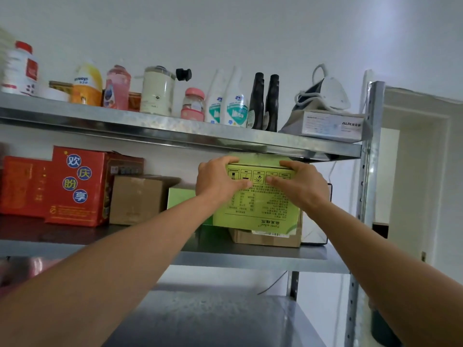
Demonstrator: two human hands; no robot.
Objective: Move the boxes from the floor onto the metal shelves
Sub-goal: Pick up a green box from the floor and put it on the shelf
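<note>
Your fingers (231, 160) curl over the top edge of the green box (258, 196), left hand (216, 181) and right hand (299, 185) grasping it at centre frame, where it sits on a brown box (265, 237) on the middle metal shelf (250, 259).

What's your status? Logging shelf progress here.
Left hand and right hand gripping green box. Box on brown carton, tight under upper shelf.

Printed box (260, 196) atop cardboard box (265, 237), middle shelf (250, 259), right end.
</note>
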